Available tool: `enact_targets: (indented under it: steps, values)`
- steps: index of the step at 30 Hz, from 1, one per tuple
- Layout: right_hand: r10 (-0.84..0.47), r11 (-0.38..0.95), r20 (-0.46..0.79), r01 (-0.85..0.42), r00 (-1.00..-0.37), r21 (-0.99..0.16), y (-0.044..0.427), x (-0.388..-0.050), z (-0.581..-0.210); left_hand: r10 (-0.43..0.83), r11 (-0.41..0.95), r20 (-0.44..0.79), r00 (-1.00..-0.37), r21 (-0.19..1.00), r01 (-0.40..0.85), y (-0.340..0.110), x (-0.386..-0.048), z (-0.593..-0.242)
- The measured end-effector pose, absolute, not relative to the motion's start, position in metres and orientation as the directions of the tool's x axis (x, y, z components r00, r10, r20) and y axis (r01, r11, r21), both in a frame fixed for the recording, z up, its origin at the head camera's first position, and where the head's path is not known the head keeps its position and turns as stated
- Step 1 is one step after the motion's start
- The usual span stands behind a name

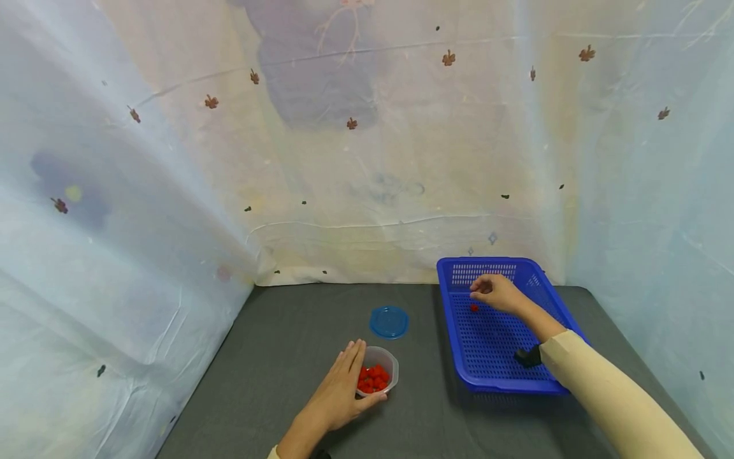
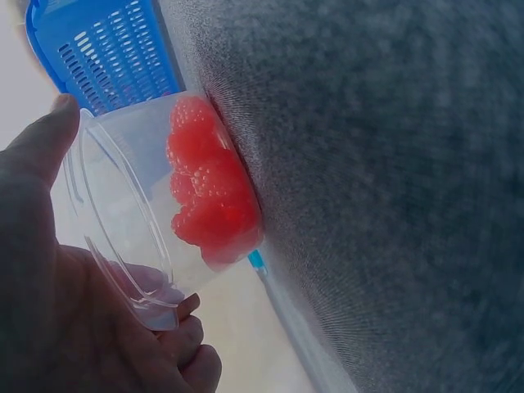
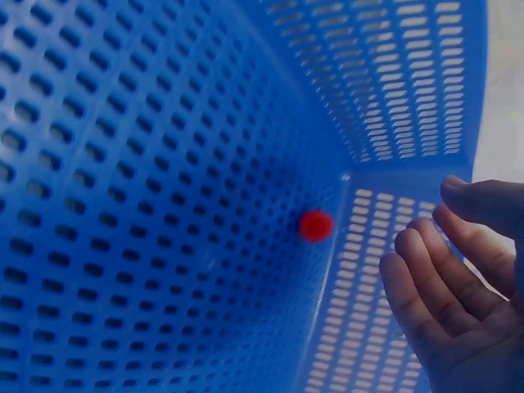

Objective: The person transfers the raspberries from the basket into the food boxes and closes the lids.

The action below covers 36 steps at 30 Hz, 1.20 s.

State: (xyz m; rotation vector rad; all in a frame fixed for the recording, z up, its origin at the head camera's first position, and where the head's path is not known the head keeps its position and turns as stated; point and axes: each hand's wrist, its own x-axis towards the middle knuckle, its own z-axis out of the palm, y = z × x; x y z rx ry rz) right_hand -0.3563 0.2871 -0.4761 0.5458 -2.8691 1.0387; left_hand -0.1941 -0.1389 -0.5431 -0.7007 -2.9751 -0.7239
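Observation:
My left hand holds a clear plastic container between thumb and fingers, the thumb along its near side. Red raspberries lie in the bottom of the container, which stands on the table; the left wrist view shows the same raspberries through its wall. Inside a blue plastic basket, my right hand hovers with loosely bent fingers and nothing visible between them. One raspberry lies on the basket floor near the end wall, just below the right hand and apart from it.
A round blue lid lies flat on the grey table, behind the container. Patterned sheeting hangs behind the table and at both sides. The basket's raised walls surround the right hand. A black strap sits at the right wrist.

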Motion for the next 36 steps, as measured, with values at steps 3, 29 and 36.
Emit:
enact_targets:
  steps: [3, 29, 36]
  values:
    - [-0.307, 0.726, 0.128, -0.319, -0.943, -0.609, 0.289, -0.358, -0.479, 0.424, 0.794, 0.105, -0.900, 0.435, 0.425, -0.139, -0.195, -0.545]
    - [-0.354, 0.772, -0.017, -0.281, -0.935, -0.570, 0.297, -0.368, -0.502, 0.422, 0.794, 0.097, -0.902, 0.440, 0.419, -0.140, -0.195, -0.548]
    - [-0.340, 0.804, -0.048, -0.264, -0.939, -0.533, 0.295, -0.370, -0.503, 0.417, 0.794, 0.087, -0.905, 0.451, 0.409, -0.140, -0.196, -0.547]
